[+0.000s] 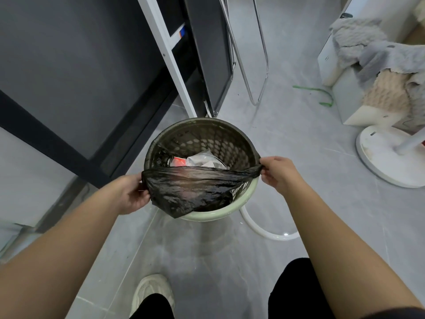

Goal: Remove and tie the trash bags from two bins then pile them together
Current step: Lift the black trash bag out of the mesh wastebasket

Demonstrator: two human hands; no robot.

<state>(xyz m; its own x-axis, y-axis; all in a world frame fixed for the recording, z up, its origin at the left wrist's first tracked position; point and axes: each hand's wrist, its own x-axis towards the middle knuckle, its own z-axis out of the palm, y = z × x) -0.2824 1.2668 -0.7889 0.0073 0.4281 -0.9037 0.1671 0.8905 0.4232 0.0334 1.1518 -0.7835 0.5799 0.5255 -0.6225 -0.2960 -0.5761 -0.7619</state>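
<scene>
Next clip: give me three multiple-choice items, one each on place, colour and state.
1. The bin stands: A on the floor; B on a table; C on a chair.
2. The bag is: A white; B black; C blue.
3. The bag is: A tied; B lifted out; C open, held by both hands.
Answers: A, floor tiles surround it; B, dark glossy film; C, left hand and right hand grip its edge, litter showing inside.

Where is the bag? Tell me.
Head view, centre: the bag stretches across the bin's near rim, gripped by the left hand and pinched by the right hand.
</scene>
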